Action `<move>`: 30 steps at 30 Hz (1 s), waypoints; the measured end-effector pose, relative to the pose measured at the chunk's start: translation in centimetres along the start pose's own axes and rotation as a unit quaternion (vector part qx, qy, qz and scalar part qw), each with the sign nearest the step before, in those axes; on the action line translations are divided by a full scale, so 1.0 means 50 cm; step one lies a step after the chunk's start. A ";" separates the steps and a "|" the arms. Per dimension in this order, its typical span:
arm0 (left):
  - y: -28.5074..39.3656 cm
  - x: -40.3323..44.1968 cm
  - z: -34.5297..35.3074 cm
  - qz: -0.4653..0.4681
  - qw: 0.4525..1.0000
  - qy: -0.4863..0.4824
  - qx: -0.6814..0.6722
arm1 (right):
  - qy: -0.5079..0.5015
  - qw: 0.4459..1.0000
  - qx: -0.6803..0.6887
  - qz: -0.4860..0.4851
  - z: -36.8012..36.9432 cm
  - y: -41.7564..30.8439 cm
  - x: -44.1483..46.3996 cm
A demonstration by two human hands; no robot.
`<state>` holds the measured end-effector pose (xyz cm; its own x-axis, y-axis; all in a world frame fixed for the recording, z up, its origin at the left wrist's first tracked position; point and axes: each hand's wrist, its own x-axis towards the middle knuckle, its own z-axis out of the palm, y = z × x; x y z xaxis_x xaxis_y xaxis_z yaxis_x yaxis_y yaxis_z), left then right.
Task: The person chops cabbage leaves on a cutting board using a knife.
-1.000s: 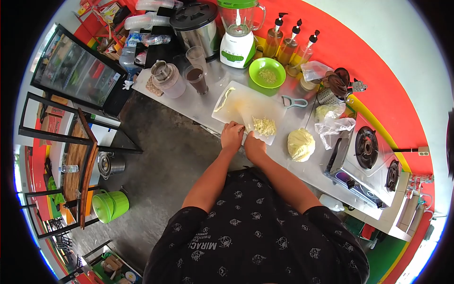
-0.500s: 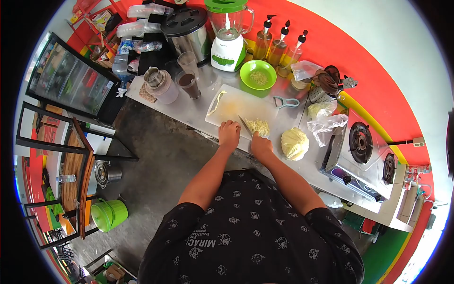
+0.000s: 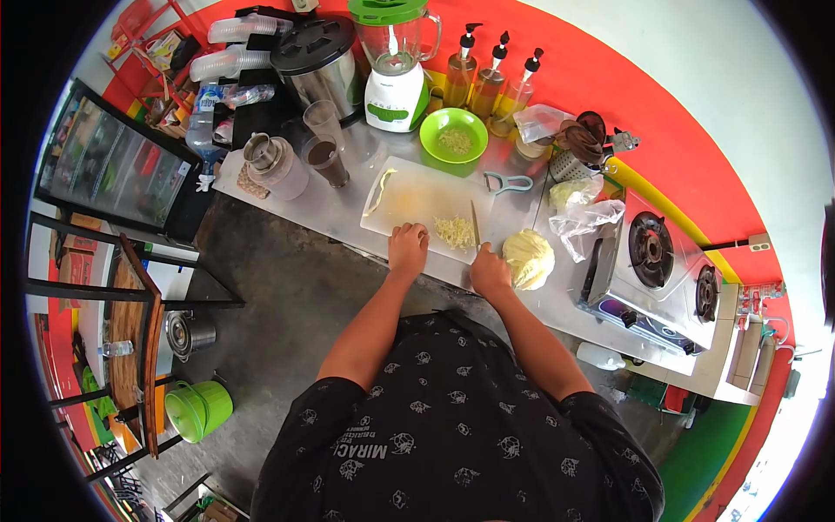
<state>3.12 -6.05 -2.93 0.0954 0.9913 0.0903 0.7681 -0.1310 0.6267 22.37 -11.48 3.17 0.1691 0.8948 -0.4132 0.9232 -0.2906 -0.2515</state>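
Note:
My right hand [image 3: 491, 271] is wrapped round the handle of a knife [image 3: 475, 224], whose blade points away from me along the right side of a pile of shredded cabbage [image 3: 455, 231]. The pile lies on a white cutting board [image 3: 420, 196]. At the board's near edge rests my left hand [image 3: 408, 247], fingers curled; whether it holds anything is hidden. A thin pale strip of cabbage [image 3: 379, 191] lies at the board's left end. Just right of the board and my right hand sits a cabbage head [image 3: 528, 259].
Behind the board stand a green bowl [image 3: 453, 141] with shreds inside, a blender [image 3: 394, 96] and pump bottles [image 3: 487, 83]. A peeler [image 3: 508, 183] lies to the right, before a plastic bag [image 3: 584, 221] and a gas stove [image 3: 648, 261]. A dark drink [image 3: 328, 163] stands at the left.
The knife has swung from the left side of the shreds, over them, to their right side. My right hand has moved away from my left. The whole view has shifted somewhat.

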 end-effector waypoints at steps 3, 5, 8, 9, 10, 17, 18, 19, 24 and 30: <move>-0.004 -0.002 0.002 0.006 1.000 -0.003 -0.005 | 0.003 1.000 0.007 0.028 -0.001 -0.002 -0.003; -0.005 -0.001 0.000 0.008 1.000 -0.007 -0.008 | 0.003 0.999 0.011 0.043 0.003 -0.001 -0.007; -0.004 -0.001 0.000 0.010 1.000 -0.011 -0.010 | 0.009 0.998 0.024 0.056 0.022 0.000 -0.003; -0.005 0.000 -0.001 0.010 1.000 -0.012 -0.008 | 0.006 0.998 0.032 0.057 0.026 -0.003 -0.003; -0.006 0.002 -0.002 0.011 1.000 -0.012 -0.007 | 0.002 0.997 0.041 0.059 0.028 -0.007 -0.001; -0.004 0.003 -0.011 0.019 1.000 -0.025 0.001 | 0.003 0.998 0.032 0.053 0.043 -0.038 0.018; -0.006 0.004 -0.010 0.020 1.000 -0.024 0.003 | -0.003 0.998 0.030 0.051 0.040 -0.036 0.021; -0.007 0.005 -0.010 0.020 1.000 -0.024 0.002 | -0.009 0.998 0.027 0.048 0.035 -0.033 0.022; -0.008 0.001 -0.004 0.022 0.999 0.005 0.025 | -0.013 0.999 -0.044 -0.029 -0.018 0.013 0.014; -0.016 -0.008 -0.003 0.062 0.996 0.066 0.014 | -0.038 0.979 -0.111 -0.167 -0.008 0.051 0.006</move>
<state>2.34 -6.36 -3.34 0.1089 0.9572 0.2680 0.7735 -0.2509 0.5821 24.94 -11.81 2.74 -0.1732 0.8974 -0.4057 0.9763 0.1022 -0.1907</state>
